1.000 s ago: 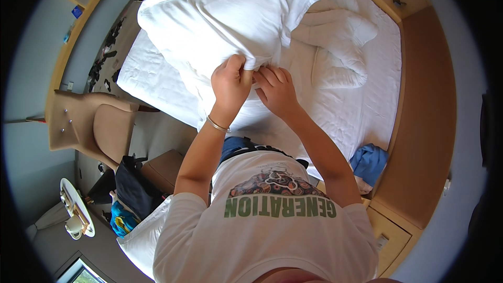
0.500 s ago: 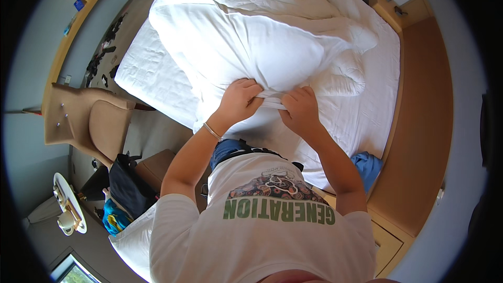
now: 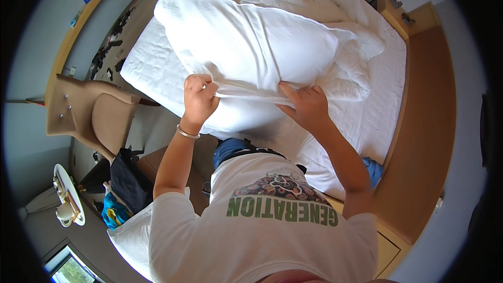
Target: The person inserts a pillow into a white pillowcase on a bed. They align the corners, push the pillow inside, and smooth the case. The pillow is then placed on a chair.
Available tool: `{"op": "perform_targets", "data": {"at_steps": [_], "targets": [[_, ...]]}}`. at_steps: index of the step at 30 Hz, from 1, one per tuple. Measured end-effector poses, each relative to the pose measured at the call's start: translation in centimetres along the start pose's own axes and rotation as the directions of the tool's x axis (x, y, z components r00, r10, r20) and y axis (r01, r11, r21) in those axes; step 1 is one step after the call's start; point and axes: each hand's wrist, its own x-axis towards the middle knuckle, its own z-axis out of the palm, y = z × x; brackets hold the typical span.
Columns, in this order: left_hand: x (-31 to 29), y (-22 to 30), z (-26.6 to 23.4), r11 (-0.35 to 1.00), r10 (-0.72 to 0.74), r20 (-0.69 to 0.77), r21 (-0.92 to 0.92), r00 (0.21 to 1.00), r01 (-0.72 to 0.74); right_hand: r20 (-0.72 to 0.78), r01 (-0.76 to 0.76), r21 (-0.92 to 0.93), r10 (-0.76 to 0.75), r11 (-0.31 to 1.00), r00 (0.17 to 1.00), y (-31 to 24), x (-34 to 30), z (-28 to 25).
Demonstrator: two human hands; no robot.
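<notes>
A white duvet cover (image 3: 209, 34) lies spread over the bed in front of me, its near hem lifted in a band between my hands. My left hand (image 3: 200, 97) is closed in a fist around the left part of that hem; a bracelet circles the wrist. Farther right, my right hand (image 3: 308, 106) rests against the cloth, thumb and forefinger spread apart at the hem. Its other fingers are bent and partly hidden. A puffy white duvet (image 3: 348, 76) lies bunched behind and to the right of the cover.
The bed's white mattress (image 3: 385, 81) shows around the bedding, beside a brown headboard panel (image 3: 429, 126). A blue cloth (image 3: 373, 170) lies at its near right. On the left stand a tan chair (image 3: 112, 118), a black bag (image 3: 131, 178) and a round white table (image 3: 64, 178).
My left hand has moved left along the hem, widening the gap between my hands. The right hand's thumb and forefinger have spread from a closed grip. The cover lies flatter.
</notes>
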Motion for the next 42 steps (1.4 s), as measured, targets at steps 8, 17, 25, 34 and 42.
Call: {"op": "perform_targets", "data": {"at_steps": [8, 17, 25, 34, 42], "targets": [[1.2, 1.6, 1.2, 0.954, -0.174, 0.091, -0.232, 0.980, 0.191, -0.155, 0.160, -0.177, -0.188, 0.971, 0.970, 1.8, 2.2, 3.0], [0.4, -1.0, 4.6, 0.961, -0.241, 0.174, -0.092, 0.955, 0.259, 0.248, -0.238, 0.201, 0.186, 0.950, 0.951, 0.2, -1.5, 2.8], [-1.8, -4.4, 3.8, 0.981, -0.185, -0.032, -0.064, 0.982, 0.182, 0.309, -0.383, 0.254, 0.300, 0.888, 0.902, -0.7, -3.9, -1.8], [15.8, 0.9, -1.1, 0.836, -0.274, -0.554, -0.541, 0.786, -0.090, 0.283, -0.529, 0.491, 0.448, 0.692, 0.848, -2.8, -2.9, -5.1], [23.5, 9.8, 8.8, 0.802, 0.382, -0.271, -0.378, 0.884, -0.463, 0.495, -0.601, 0.797, 0.625, -0.050, 0.604, -9.2, -8.6, -0.6]]}}
